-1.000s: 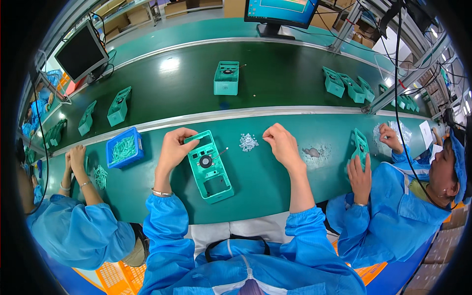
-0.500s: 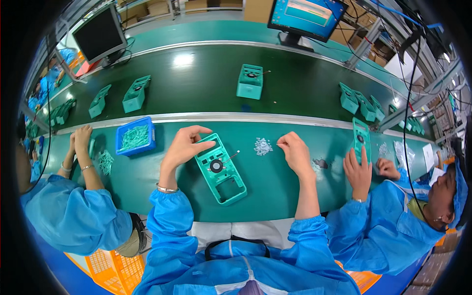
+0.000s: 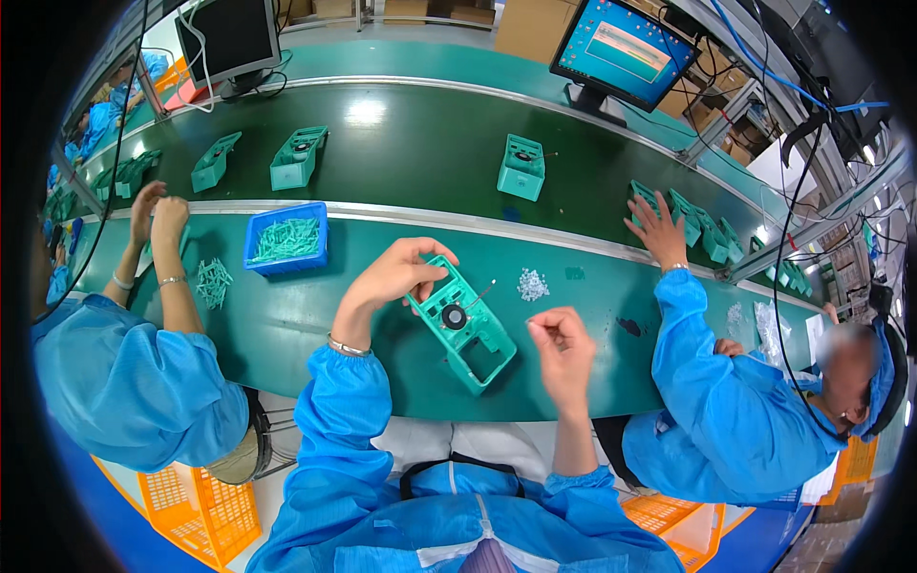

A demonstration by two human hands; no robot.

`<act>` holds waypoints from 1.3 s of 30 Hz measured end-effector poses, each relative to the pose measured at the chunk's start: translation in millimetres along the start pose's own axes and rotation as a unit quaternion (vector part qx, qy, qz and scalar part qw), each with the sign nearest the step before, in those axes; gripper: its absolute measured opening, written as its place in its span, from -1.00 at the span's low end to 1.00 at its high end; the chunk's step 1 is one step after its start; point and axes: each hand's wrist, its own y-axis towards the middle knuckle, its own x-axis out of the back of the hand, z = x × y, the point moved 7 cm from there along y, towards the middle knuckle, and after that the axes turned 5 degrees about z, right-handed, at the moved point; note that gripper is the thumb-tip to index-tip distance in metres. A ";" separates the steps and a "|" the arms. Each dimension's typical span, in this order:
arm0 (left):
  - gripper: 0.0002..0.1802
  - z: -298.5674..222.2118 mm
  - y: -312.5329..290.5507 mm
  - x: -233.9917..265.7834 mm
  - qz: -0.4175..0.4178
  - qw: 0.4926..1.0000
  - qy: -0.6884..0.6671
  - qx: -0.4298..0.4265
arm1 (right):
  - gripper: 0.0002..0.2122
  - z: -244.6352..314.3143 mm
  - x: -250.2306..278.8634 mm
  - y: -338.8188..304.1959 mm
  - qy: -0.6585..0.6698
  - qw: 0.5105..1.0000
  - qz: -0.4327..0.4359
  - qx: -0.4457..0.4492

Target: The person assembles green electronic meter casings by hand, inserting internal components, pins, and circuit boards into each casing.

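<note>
My left hand (image 3: 387, 277) grips the upper left end of a green plastic housing (image 3: 487, 336), thumb and fingers closed over its rim. The housing is tilted above the green table; a round black part (image 3: 453, 316) with a thin wire sits inside it, and a rectangular opening shows at its lower end. To the right of the housing, apart from it, my right hand (image 3: 565, 355) is raised with thumb and forefinger pinched together. Whatever lies in that pinch is too small to make out. Beyond it, a pile of small whitish pieces (image 3: 532, 285) lies on the table.
A blue bin (image 3: 287, 237) of thin green strips stands at left, near loose strips (image 3: 213, 284). Co-workers sit on both sides; the right one's hand (image 3: 659, 229) reaches to housings at the belt. Another housing (image 3: 522, 168) lies on the dark belt (image 3: 411, 143) ahead.
My right hand has come away from beside the whitish pile, nearer to me and the housing. The housing is turned more steeply. The right co-worker's hand has moved out to the belt.
</note>
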 end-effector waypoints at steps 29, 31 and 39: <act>-0.72 -12.8 -8.8 -19.5 -0.045 0.999 -0.020 0.001 | -0.91 24.9 -58.5 -1.2 -0.343 0.927 0.061 0.139; -0.72 -13.1 -8.7 -19.8 -0.047 0.999 -0.022 0.000 | -0.90 26.5 -58.8 -1.4 -0.352 0.923 0.060 0.145; -0.74 -11.6 -8.0 -19.1 -0.050 0.998 -0.030 -0.014 | -0.80 38.8 -64.0 -5.6 -0.439 0.869 0.086 0.211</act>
